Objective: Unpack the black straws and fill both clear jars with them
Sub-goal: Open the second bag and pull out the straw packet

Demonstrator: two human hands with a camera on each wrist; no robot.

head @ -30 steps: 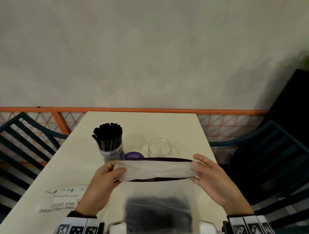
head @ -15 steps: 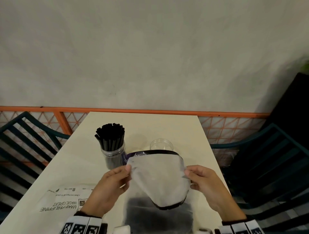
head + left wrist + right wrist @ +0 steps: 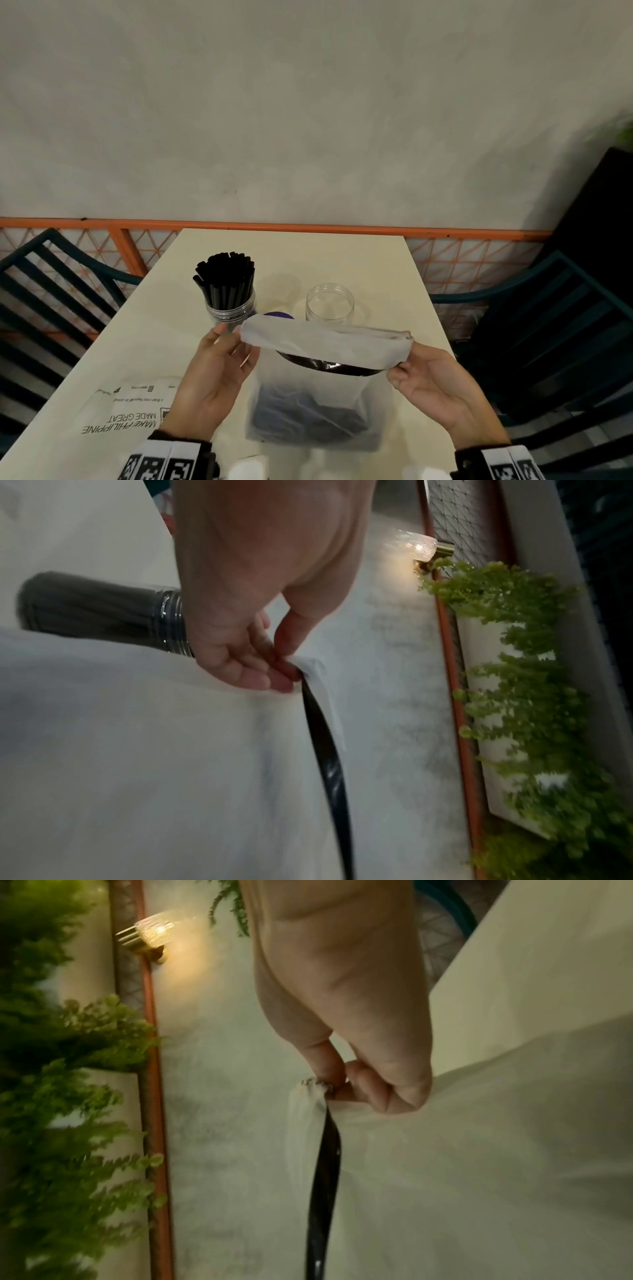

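A white translucent bag [image 3: 325,342] with a black strip along its mouth hangs over the table's near edge, and a dark mass of black straws [image 3: 308,421] shows through its bottom. My left hand [image 3: 239,342] pinches the bag's left top corner, with thumb against fingers [image 3: 274,680]. My right hand [image 3: 402,363] pinches the right corner [image 3: 322,1088]. The bag's mouth is stretched nearly flat between them. Behind the bag, a clear jar [image 3: 231,308] packed with upright black straws stands on the left. An empty clear jar [image 3: 329,303] stands on the right.
A purple lid [image 3: 278,313] peeks out between the jars. A flat white printed mailer [image 3: 130,407] lies on the cream table [image 3: 291,253] at my left. Dark green slatted chairs [image 3: 548,325] flank the table, and an orange railing [image 3: 308,228] runs behind it.
Half a second ago my hands were close together and the bag's mouth gaped in a loop. They have now pulled apart, stretching the mouth flat again, with the right side lower.
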